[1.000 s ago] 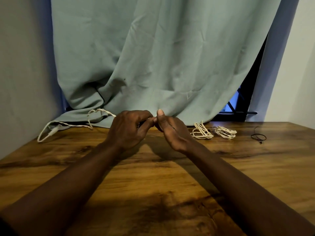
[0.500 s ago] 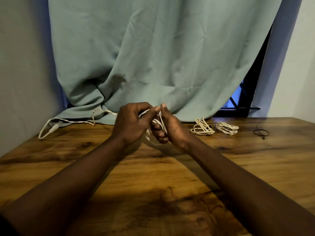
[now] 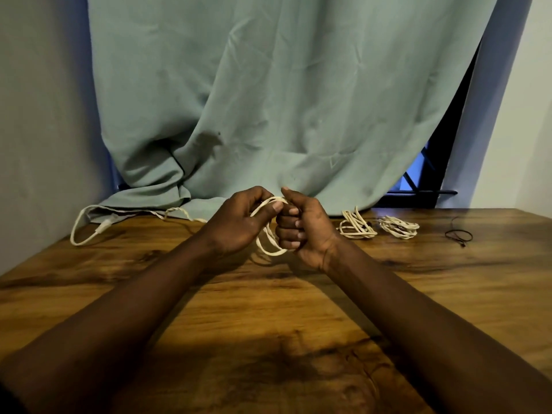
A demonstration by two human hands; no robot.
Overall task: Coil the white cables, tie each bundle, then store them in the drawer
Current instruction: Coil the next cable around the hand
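Observation:
A white cable (image 3: 266, 240) is looped between both hands above the wooden table (image 3: 298, 318). My left hand (image 3: 239, 225) pinches the top of the loop with thumb and fingers. My right hand (image 3: 301, 228) is a closed fist around the loops, thumb up. The cable's loose tail (image 3: 89, 228) runs left across the table to a plug near the curtain. Two coiled white bundles lie to the right: the nearer bundle (image 3: 357, 227) and the farther bundle (image 3: 398, 227).
A teal curtain (image 3: 268, 100) hangs behind the table and drapes onto its back edge. A thin black tie (image 3: 458, 236) lies at the right. Walls stand at left and right; a dark window shows behind the curtain's right edge. No drawer is in view.
The hands have risen slightly and drawn cable in: loops now hang between them, where a second ago little cable showed. The right hand has closed into a fist around the coil.

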